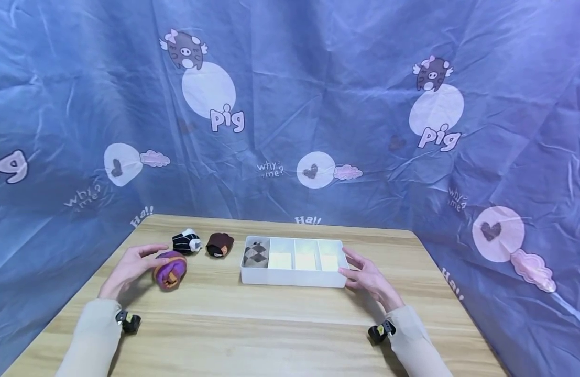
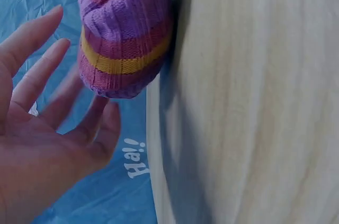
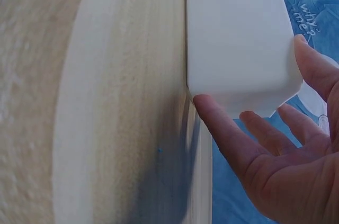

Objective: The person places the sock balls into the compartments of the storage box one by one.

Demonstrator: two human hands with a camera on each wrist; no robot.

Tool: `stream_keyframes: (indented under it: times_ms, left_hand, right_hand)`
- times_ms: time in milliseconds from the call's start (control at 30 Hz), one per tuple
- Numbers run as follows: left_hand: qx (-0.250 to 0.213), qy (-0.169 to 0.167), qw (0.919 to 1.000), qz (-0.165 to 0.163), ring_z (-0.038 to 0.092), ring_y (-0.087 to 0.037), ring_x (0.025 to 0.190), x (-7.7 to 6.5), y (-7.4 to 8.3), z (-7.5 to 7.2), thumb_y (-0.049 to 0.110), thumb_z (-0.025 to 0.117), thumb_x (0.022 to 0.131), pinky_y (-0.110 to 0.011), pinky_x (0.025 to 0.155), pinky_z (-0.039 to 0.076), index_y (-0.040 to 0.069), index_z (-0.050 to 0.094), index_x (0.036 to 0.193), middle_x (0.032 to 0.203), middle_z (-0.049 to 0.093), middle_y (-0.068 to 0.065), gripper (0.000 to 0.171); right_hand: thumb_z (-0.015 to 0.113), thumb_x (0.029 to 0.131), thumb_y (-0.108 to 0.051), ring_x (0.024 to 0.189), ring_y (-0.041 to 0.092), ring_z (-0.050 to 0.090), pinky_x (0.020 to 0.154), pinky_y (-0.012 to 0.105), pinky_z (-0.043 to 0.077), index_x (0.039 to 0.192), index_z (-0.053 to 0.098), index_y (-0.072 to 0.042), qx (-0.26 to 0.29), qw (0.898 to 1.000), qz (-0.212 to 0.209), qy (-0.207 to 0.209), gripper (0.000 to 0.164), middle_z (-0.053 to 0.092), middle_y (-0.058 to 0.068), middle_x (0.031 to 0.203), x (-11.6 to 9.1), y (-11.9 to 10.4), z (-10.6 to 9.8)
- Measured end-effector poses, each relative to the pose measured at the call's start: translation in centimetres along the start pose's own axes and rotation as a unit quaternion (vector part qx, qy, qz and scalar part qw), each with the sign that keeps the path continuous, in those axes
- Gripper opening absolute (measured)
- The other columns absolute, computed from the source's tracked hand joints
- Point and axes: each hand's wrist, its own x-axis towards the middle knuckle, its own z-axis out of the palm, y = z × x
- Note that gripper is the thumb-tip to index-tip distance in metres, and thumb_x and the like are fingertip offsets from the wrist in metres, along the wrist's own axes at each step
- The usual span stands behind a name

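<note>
One wood-grain counter stood before blue printed cloth; my right fingers rested spread against the white box, my left fingers apart beside the purple sock left of it.

A creased blue cloth fills the upper frame and both sides, printed with pigs, white discs and pink clouds. A pale wood table spans the lower centre.

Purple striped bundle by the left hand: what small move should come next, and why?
Perhaps curl the left hand around the purple striped bundle: its fingers are spread beside it without gripping, and the white box shows three empty-looking compartments.
</note>
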Motion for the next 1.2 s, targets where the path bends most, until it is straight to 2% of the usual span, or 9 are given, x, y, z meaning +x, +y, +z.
stream_keyframes:
  times_ms: [167, 333, 400, 500, 600, 700, 933, 1100, 1200]
  left_hand:
    - [0.023, -0.024, 0.9994, -0.004, 0.056, -0.024, 0.114, 0.3, 0.0, 0.0, 0.029, 0.075, 0.086, -0.024, 0.089, 0.045, -0.002, 0.046, 0.141, 0.138, 0.053, -0.028, 0.070]
    - [0.023, -0.031, 0.9993, 0.001, 0.052, -0.036, 0.120, 0.4, -0.4, 0.3, 0.025, 0.076, 0.085, -0.022, 0.086, 0.045, -0.004, 0.044, 0.142, 0.136, 0.052, -0.031, 0.072]
    - [0.022, -0.038, 0.9990, -0.001, 0.053, -0.036, 0.119, 0.3, -0.5, 0.5, 0.025, 0.077, 0.085, -0.023, 0.086, 0.045, -0.004, 0.044, 0.142, 0.135, 0.053, -0.030, 0.073]
    - [0.010, -0.058, 0.9982, -0.010, 0.057, -0.032, 0.113, 0.0, -0.7, 0.8, 0.022, 0.077, 0.084, -0.028, 0.087, 0.048, -0.003, 0.042, 0.144, 0.132, 0.055, -0.030, 0.074]
    - [-0.022, -0.079, 0.9963, -0.027, 0.061, -0.025, 0.106, -0.3, -0.9, 1.1, 0.017, 0.078, 0.083, -0.031, 0.086, 0.053, -0.004, 0.039, 0.145, 0.129, 0.056, -0.030, 0.076]
    - [-0.056, -0.091, 0.9938, -0.030, 0.063, -0.021, 0.101, -0.2, -0.8, 1.3, 0.011, 0.077, 0.082, -0.031, 0.083, 0.056, -0.007, 0.037, 0.144, 0.126, 0.058, -0.030, 0.075]
    - [-0.086, -0.095, 0.9908, -0.043, 0.066, -0.020, 0.094, 0.2, -0.6, 1.6, 0.010, 0.077, 0.082, -0.035, 0.079, 0.059, -0.006, 0.040, 0.143, 0.119, 0.064, -0.022, 0.074]
    - [-0.083, -0.094, 0.9911, -0.045, 0.068, -0.021, 0.091, 0.6, -0.4, 1.8, 0.011, 0.077, 0.083, -0.037, 0.076, 0.060, -0.006, 0.041, 0.143, 0.117, 0.065, -0.022, 0.072]
    - [-0.071, -0.094, 0.9924, -0.034, 0.067, -0.021, 0.090, 1.0, -0.3, 1.9, 0.013, 0.077, 0.083, -0.036, 0.076, 0.060, -0.006, 0.041, 0.143, 0.118, 0.065, -0.023, 0.072]
  right_hand:
    - [0.070, 0.090, -0.011, 0.120, 0.026, 0.056, 0.092, 0.041, 0.055, 0.156, 0.025, -0.011, 0.009, 1.000, -0.003, 0.002, 0.079, 0.022, 0.029, 0.157, 0.0, 0.1, 0.1]
    - [0.070, 0.090, -0.012, 0.119, 0.027, 0.057, 0.094, 0.043, 0.054, 0.156, 0.025, -0.011, 0.011, 1.000, -0.006, -0.001, 0.080, 0.021, 0.029, 0.157, 0.1, 0.0, 0.2]
    - [0.070, 0.091, -0.012, 0.118, 0.028, 0.058, 0.094, 0.043, 0.054, 0.156, 0.024, -0.012, 0.008, 1.000, -0.005, -0.002, 0.080, 0.021, 0.029, 0.157, 0.0, 0.1, 0.2]
    - [0.070, 0.091, -0.013, 0.118, 0.027, 0.058, 0.091, 0.041, 0.056, 0.156, 0.024, -0.012, 0.000, 1.000, -0.002, 0.000, 0.080, 0.021, 0.029, 0.157, -0.2, 0.3, 0.3]
    - [0.069, 0.091, -0.013, 0.121, 0.028, 0.054, 0.089, 0.037, 0.056, 0.156, 0.024, -0.012, -0.008, 1.000, 0.001, 0.000, 0.079, 0.021, 0.029, 0.157, -0.4, 0.6, 0.4]
    - [0.069, 0.092, -0.014, 0.120, 0.027, 0.054, 0.088, 0.036, 0.056, 0.156, 0.025, -0.012, -0.013, 1.000, 0.000, 0.001, 0.078, 0.022, 0.030, 0.157, -0.4, 0.6, 0.4]
    - [0.068, 0.092, -0.014, 0.123, 0.031, 0.053, 0.090, 0.037, 0.056, 0.156, 0.022, -0.010, -0.015, 1.000, 0.002, -0.003, 0.079, 0.019, 0.031, 0.157, -0.4, 0.5, 0.3]
    - [0.070, 0.091, -0.014, 0.120, 0.029, 0.056, 0.088, 0.037, 0.057, 0.156, 0.024, -0.012, -0.002, 1.000, 0.000, 0.003, 0.080, 0.022, 0.029, 0.157, -0.2, 0.4, 0.1]
    - [0.070, 0.091, -0.012, 0.115, 0.027, 0.059, 0.090, 0.039, 0.056, 0.156, 0.023, -0.012, 0.009, 1.000, -0.006, 0.002, 0.080, 0.022, 0.030, 0.157, -0.1, 0.3, 0.0]
